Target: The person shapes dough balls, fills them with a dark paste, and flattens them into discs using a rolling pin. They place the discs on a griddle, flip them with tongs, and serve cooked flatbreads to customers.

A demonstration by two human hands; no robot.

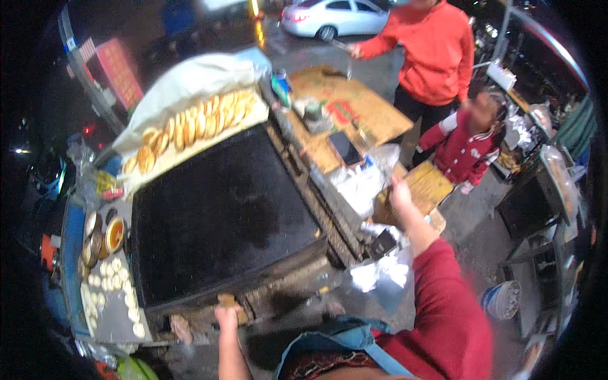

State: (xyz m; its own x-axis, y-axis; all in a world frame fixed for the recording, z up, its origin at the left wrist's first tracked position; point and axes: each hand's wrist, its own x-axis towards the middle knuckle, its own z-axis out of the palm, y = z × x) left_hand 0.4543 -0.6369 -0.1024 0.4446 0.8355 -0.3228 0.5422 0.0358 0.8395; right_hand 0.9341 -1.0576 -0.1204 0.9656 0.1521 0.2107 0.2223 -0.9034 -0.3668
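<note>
My left hand [228, 316] is closed around a small brown block [233, 302], apparently wooden, at the front edge of a wide black griddle [223, 213]. My right hand [400, 191] is stretched out to the right, beside white plastic bags [354, 187] and a wooden board [427, 185]; blur hides whether its fingers hold anything. The griddle's dark surface carries no food. Behind it, browned flatbreads [202, 121] stand in a leaning row under a white cloth [194, 76]. Pale dough pieces [114, 275] lie on a metal tray to the left.
A bowl of orange-brown liquid [115, 233] sits left of the griddle. A phone [345, 148] lies on a cardboard-covered side table [375, 111]. An adult in an orange-red top [434, 52] and a child in a maroon jacket [460, 147] stand beyond it. A bucket [501, 300] stands right.
</note>
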